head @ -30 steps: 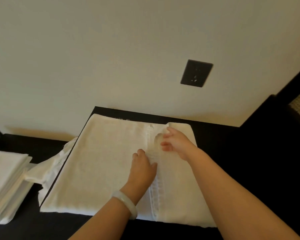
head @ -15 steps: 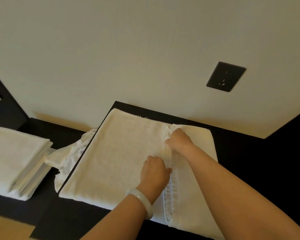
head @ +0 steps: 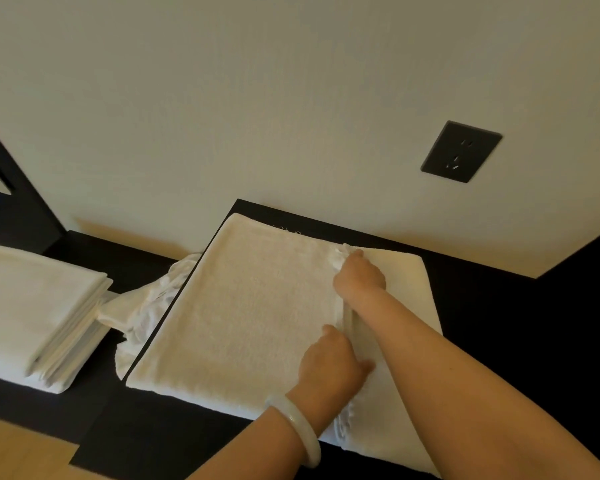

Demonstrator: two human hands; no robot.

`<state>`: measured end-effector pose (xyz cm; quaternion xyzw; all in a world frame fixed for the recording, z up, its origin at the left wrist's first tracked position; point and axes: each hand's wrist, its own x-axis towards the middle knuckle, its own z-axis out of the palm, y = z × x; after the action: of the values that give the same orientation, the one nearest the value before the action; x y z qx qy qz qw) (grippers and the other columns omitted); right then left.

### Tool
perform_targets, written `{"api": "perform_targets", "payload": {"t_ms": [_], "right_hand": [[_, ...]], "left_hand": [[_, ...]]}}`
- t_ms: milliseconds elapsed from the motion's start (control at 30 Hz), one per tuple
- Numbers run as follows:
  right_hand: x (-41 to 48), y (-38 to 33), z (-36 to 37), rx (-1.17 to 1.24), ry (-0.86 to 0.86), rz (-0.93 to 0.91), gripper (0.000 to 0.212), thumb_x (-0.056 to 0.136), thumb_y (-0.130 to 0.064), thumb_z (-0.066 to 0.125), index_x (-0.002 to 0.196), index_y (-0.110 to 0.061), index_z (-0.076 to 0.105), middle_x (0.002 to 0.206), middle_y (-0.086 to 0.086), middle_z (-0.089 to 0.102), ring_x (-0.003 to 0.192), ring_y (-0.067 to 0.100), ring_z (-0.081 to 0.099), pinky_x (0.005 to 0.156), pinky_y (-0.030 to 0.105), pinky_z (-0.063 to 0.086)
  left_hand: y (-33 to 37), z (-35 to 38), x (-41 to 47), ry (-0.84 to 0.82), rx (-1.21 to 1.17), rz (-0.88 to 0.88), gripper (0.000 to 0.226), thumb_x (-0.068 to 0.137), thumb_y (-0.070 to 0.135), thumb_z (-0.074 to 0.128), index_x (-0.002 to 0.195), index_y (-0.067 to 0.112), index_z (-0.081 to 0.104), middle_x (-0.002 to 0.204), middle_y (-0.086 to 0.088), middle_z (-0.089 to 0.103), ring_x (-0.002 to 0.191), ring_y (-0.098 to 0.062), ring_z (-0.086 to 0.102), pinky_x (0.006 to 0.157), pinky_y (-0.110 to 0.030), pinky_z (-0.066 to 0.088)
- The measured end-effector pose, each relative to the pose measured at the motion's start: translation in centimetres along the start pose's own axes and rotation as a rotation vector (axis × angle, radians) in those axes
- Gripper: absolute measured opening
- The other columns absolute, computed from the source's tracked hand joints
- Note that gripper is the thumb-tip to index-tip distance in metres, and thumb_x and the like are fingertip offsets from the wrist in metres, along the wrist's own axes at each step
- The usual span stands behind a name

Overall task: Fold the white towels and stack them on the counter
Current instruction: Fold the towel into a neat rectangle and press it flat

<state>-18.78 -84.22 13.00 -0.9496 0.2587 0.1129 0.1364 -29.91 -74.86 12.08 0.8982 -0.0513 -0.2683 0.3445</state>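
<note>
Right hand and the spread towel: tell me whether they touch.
Touching. The head view shows the right hand with its fingers curled into the bunched edge of the towel.

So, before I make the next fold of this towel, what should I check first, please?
1. Right hand pinches the towel's fringed edge at the far end: ok.
2. Left hand grips the same edge nearer me: cannot tell, fingers hidden.
3. Towel lies flat on the black counter: ok.
4. Left side free: not ok, a crumpled towel lies against it.
5. Folded stack on the left has a bare top: ok.
</note>
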Motion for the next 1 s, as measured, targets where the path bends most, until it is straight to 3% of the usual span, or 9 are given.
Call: {"api": "perform_targets", "payload": {"t_ms": [100,200,267,367,433,533,600,833,1000], "right_hand": [[0.1,1.9,-2.3,0.153,0.184,0.069,0.046,0.095,-0.017,0.056,0.135,-0.005,0.038,0.123,0.016,0.059,0.104,0.033,0.061,0.074,0.035,0.043],[0.6,2.0,-4.0,0.292,0.366,0.025,0.042,0.098,-0.023,0.051,0.134,-0.005,0.039,0.118,0.017,0.061,0.100,0.035,0.062,0.073,0.037,0.046],[1.1,1.1,-3.7,0.336,0.241,-0.037,0.050,0.100,-0.038,0.045,0.137,-0.005,0.039,0.123,0.018,0.059,0.105,0.036,0.061,0.083,0.041,0.050],[1.2,1.2,-1.6,0.108,0.064,-0.080,0.055,0.102,-0.047,0.038,0.141,-0.009,0.040,0.138,0.014,0.048,0.122,0.033,0.050,0.097,0.043,0.044],[0.7,2.5,-0.2,-0.088,0.117,-0.143,0.048,0.103,-0.042,0.035,0.142,-0.015,0.040,0.148,0.011,0.038,0.133,0.031,0.038,0.107,0.047,0.033],[0.2,4.9,1.4,-0.138,0.045,-0.196,0.060,0.104,-0.048,0.025,0.158,-0.025,0.011,0.166,0.004,0.001,0.152,0.026,0.001,0.119,0.058,0.003],[-0.2,6.2,1.5,-0.115,0.066,-0.190,0.064,0.103,-0.053,0.021,0.158,-0.029,0.000,0.166,0.000,-0.009,0.152,0.023,-0.012,0.119,0.059,-0.007],[-4.5,10.9,2.5,-0.142,0.134,-0.177,0.066,0.101,-0.056,0.014,0.157,-0.027,-0.006,0.165,0.000,-0.011,0.151,0.019,-0.017,0.119,0.054,-0.015],[-7.8,13.5,3.6,-0.111,0.173,-0.087,0.066,0.098,-0.057,0.007,0.156,-0.030,-0.010,0.165,-0.003,-0.013,0.149,0.014,-0.019,0.121,0.050,-0.012]], "left_hand": [[0.6,0.3,-0.6,-0.021,-0.122,0.103,0.032,0.093,0.029,0.061,0.113,0.011,0.043,0.105,-0.004,0.059,0.096,-0.023,0.062,0.073,-0.028,0.048],[0.3,-1.3,-0.2,-0.005,-0.331,0.149,0.025,0.096,0.028,0.058,0.106,0.015,0.040,0.090,0.005,0.052,0.076,-0.010,0.054,0.055,-0.015,0.039],[-1.0,-2.4,0.6,-0.001,-0.342,0.073,0.025,0.096,0.023,0.057,0.111,0.011,0.041,0.100,-0.002,0.057,0.083,-0.015,0.058,0.060,-0.017,0.045],[-2.7,-2.9,0.5,-0.031,-0.310,0.019,0.032,0.092,0.019,0.062,0.115,0.008,0.042,0.097,0.001,0.057,0.078,-0.010,0.058,0.059,-0.015,0.047],[-2.6,-2.6,0.2,-0.082,-0.282,0.040,0.040,0.088,0.020,0.068,0.114,0.010,0.039,0.093,0.005,0.054,0.075,-0.006,0.054,0.053,-0.012,0.042],[-2.6,-2.2,0.0,-0.146,-0.216,0.065,0.046,0.084,0.014,0.071,0.115,0.014,0.036,0.098,0.003,0.054,0.079,-0.009,0.055,0.055,-0.013,0.042],[-2.9,-2.6,0.1,-0.178,-0.208,0.056,0.046,0.085,0.010,0.068,0.118,0.014,0.037,0.099,0.002,0.055,0.078,-0.007,0.054,0.056,-0.013,0.043],[-1.8,-2.9,1.3,-0.098,-0.168,0.075,0.041,0.089,0.016,0.064,0.119,0.009,0.037,0.088,0.004,0.053,0.072,-0.008,0.053,0.049,-0.012,0.038],[-2.1,-2.5,1.9,-0.068,-0.054,0.191,0.086,0.085,0.009,0.069,0.150,0.027,0.015,0.118,-0.005,0.054,0.086,-0.014,0.056,0.057,-0.012,0.040]]}}
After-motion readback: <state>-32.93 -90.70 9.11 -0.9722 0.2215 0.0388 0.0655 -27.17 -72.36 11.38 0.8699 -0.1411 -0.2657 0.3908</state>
